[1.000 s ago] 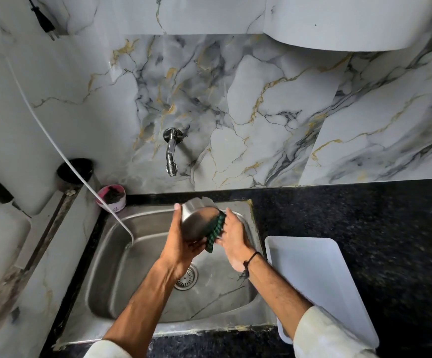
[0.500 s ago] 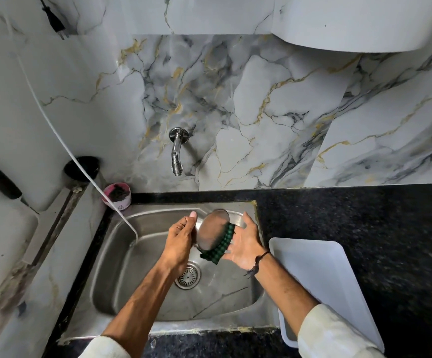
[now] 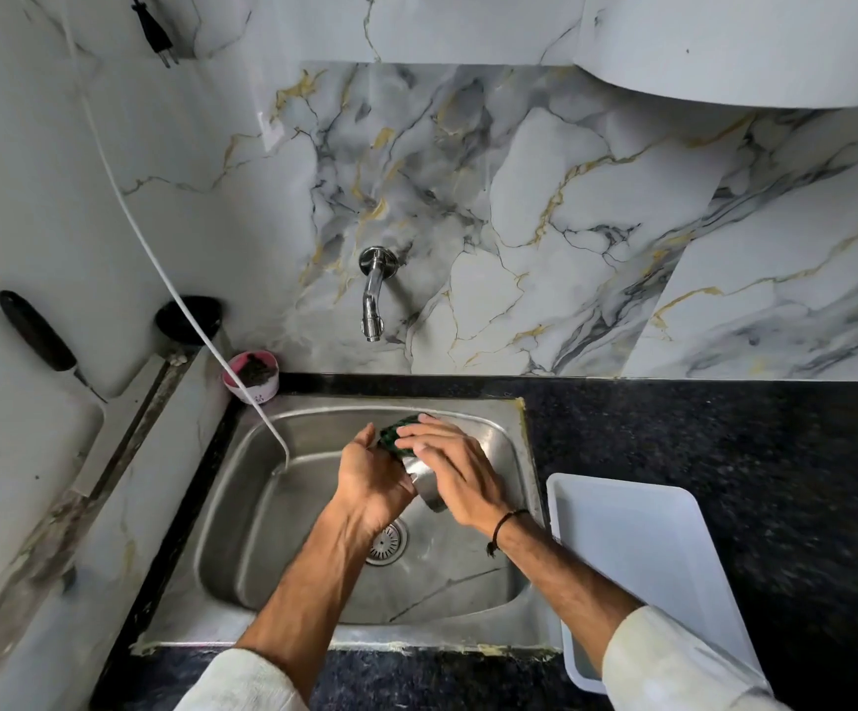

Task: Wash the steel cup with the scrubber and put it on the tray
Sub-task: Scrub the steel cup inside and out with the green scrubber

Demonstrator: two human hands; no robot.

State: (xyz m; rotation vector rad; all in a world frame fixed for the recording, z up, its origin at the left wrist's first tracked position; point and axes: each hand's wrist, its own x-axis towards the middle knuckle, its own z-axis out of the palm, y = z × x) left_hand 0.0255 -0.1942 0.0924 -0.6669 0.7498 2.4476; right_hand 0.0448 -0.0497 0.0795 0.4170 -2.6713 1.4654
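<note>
Shiny steel cup (image 3: 424, 479) & sink (image 3: 314, 582), matt plastic tray (image 3: 637, 546), speckled counter (image 3: 724, 443).

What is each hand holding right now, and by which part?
Left hand grips the steel cup by its side wall; right hand presses the green scrubber against it.

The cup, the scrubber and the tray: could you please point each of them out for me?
cup (image 3: 424, 482), head view, on its shiny steel side between the hands.
scrubber (image 3: 392, 434), head view, on the green pad showing past the right fingers.
tray (image 3: 637, 536), head view, on its bare white floor.
</note>
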